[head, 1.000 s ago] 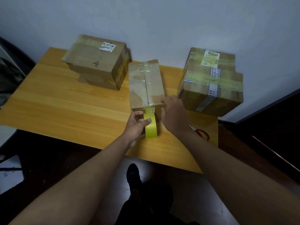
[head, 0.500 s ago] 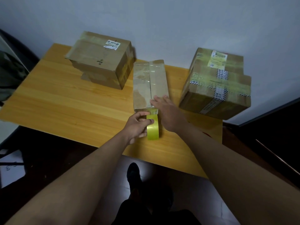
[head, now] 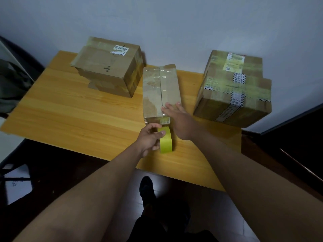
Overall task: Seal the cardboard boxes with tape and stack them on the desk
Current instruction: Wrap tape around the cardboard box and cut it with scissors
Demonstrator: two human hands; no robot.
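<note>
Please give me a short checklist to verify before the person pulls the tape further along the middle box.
1. Left hand grips the tape roll: ok.
2. Right hand presses flat on the middle box, near end: ok.
3. Tape end stuck to the box: cannot tell.
4. Top flaps closed: ok.
5. Box lies flat on the desk: ok.
6. Side boxes stand apart from the tape path: ok.
</note>
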